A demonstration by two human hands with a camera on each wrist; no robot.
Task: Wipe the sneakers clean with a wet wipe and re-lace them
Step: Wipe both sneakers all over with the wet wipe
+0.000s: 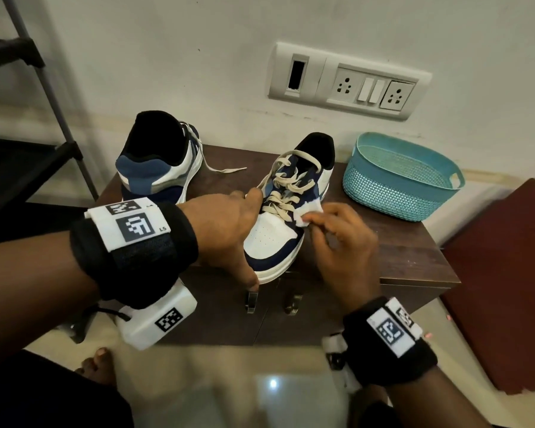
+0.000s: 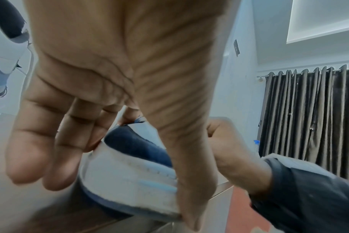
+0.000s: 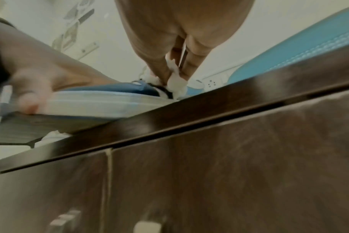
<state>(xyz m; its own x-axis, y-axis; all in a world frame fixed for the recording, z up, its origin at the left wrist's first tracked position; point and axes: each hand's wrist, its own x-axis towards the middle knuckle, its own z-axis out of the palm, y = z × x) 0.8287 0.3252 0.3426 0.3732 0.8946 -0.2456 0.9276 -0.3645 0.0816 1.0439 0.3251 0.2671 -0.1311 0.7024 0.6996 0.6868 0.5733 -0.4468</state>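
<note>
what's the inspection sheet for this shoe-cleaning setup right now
surface: dark wooden cabinet top, near shoe's toe over its front edge
job's things: near shoe laced; far shoe heel toward the camera, lace trailing; wipe on the near shoe's side
clutter: teal basket, looks empty
grippers: left hand grips the near shoe; right hand pinches the wipe
cables: nothing seen
surroundings: socket panel on wall, black rack at left

Basket (image 1: 399, 180) R of sneakers (image 1: 278, 205).
</note>
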